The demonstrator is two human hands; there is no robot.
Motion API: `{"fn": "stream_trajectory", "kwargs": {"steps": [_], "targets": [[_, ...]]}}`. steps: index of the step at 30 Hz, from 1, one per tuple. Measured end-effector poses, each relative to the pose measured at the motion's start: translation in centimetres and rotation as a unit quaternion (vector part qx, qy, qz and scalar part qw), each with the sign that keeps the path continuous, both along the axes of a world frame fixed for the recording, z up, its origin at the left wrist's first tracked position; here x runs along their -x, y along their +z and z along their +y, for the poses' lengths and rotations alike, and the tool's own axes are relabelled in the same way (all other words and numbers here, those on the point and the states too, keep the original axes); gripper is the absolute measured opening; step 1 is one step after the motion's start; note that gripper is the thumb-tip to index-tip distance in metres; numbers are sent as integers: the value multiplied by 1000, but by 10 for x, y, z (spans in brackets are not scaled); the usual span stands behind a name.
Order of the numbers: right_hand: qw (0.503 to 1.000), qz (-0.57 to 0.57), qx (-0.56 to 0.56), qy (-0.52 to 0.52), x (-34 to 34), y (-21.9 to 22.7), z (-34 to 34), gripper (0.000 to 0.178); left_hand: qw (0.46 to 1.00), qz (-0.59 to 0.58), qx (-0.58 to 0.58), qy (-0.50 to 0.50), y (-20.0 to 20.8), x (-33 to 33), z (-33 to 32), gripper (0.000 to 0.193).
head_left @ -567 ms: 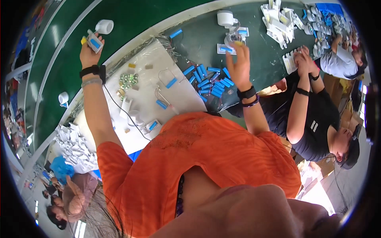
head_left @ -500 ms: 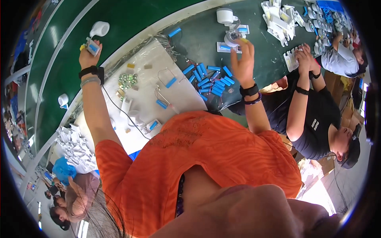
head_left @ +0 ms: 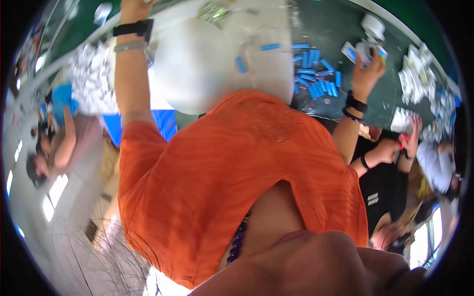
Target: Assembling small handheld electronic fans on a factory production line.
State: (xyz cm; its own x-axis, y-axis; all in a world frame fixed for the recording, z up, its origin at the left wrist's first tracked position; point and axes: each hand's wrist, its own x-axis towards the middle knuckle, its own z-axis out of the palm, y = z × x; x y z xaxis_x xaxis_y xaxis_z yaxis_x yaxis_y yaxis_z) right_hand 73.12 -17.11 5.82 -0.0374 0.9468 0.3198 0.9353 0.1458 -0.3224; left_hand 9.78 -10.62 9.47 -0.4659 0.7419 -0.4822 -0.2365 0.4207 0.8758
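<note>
My right hand [head_left: 368, 76] is at the right of the dark green table, fingers curled round a white round housing [head_left: 364, 52]. Beside it lies a white case with a blue cylindrical cell [head_left: 349, 52], and a white round-headed part [head_left: 373, 26] sits just beyond. My left hand [head_left: 136, 7] is cut off by the upper edge, so its fingers and anything in them are hidden. Several blue cells [head_left: 316, 74] lie heaped between my hands. Two wired blue cells, one of them nearer me [head_left: 241, 64], rest on the pale work sheet [head_left: 266, 19].
A large pale round shape [head_left: 193, 66], too blurred to name, covers part of the sheet. White plastic pieces [head_left: 92, 76] are piled at left, more white pieces [head_left: 417, 74] at right. A co-worker in black [head_left: 380, 182] sits at my right, with hands near a white tray [head_left: 402, 118].
The view has shifted, and my left hand, which held a small white case with a blue cell, is now mostly out of the picture. My right fingers have closed on the housing. A pale round shape has appeared.
</note>
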Motion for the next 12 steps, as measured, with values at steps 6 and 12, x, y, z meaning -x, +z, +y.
{"fn": "stream_trajectory", "kwargs": {"steps": [6,12], "targets": [[998,52,23,-11,3,-10,5,65,890,307,-41,-334,62,-42,-133,30],[996,76,23,-35,10,-13,3,70,880,373,76,-285,0,-87,-244,40]]}}
